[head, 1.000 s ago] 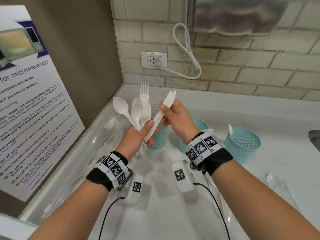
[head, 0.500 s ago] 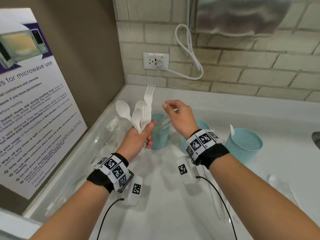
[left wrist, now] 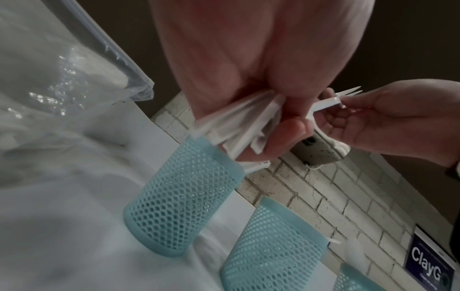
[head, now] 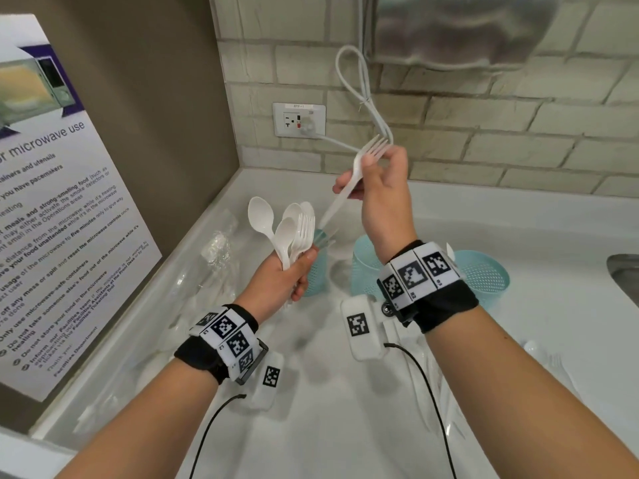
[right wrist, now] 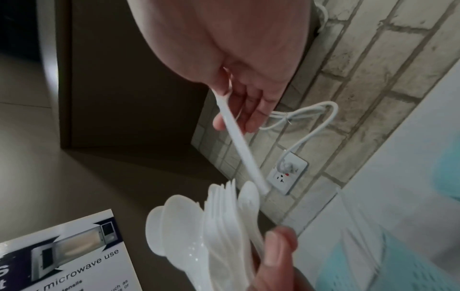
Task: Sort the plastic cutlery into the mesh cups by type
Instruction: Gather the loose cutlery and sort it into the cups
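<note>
My left hand (head: 276, 281) grips a bundle of white plastic spoons and forks (head: 290, 233) by the handles, heads up, just in front of the left mesh cup (head: 318, 271). My right hand (head: 380, 191) is raised above the cups and pinches a single white fork (head: 352, 181), tines up and handle slanting down toward the bundle. The wrist views show the same grips: the bundle's handles (left wrist: 248, 126) in my left fist, the fork (right wrist: 239, 141) in my right fingers. Three pale blue mesh cups stand in a row: left (left wrist: 184, 198), middle (head: 366, 267), right (head: 484, 274). Knife tips (head: 326, 236) stick out of the left cup.
A crumpled clear plastic bag (head: 218, 247) lies along the counter's left edge. Loose white cutlery (head: 553, 364) lies on the counter at the right. A metal sink rim (head: 622, 271) shows at the far right. A wall outlet (head: 299, 119) with a white cable sits behind the cups.
My right hand, which held knives a second ago, lowered them into the left cup, then drew one fork out of the bundle and lifted it. My left hand stayed in place.
</note>
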Tool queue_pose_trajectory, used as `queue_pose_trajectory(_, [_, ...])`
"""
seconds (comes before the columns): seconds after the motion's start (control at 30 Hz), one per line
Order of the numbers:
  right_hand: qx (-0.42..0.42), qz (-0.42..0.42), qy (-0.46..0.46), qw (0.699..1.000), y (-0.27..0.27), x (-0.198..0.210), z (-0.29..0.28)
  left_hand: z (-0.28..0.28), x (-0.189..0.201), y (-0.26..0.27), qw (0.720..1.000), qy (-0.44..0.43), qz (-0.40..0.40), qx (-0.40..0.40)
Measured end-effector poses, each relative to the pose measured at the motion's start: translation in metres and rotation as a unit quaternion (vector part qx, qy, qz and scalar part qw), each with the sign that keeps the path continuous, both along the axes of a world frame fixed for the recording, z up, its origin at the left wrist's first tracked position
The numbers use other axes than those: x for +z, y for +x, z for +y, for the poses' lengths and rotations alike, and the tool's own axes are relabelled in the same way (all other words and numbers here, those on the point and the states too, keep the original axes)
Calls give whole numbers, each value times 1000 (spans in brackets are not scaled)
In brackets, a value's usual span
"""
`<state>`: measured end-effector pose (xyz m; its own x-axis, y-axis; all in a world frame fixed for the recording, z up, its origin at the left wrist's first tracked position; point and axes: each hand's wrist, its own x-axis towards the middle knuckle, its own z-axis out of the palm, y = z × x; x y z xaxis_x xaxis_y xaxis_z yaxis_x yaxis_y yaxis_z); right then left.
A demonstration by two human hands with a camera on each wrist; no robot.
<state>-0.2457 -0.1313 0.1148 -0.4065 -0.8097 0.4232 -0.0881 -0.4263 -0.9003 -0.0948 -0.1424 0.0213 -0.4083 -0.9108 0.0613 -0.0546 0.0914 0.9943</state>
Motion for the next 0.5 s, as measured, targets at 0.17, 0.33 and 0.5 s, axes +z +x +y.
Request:
queue_pose_trajectory(0.17, [5,25,94,995,2,-14,14,1,5,-12,1000,0,11,12])
queue_pose_trajectory(0.33, [45,50,194,979,3,-44,28,7,13,-27,999,-39,0,-11])
queue_pose_trajectory(0.5, [22,12,159,987,-12,-37,35,16,19,-43,997,-55,25,-46])
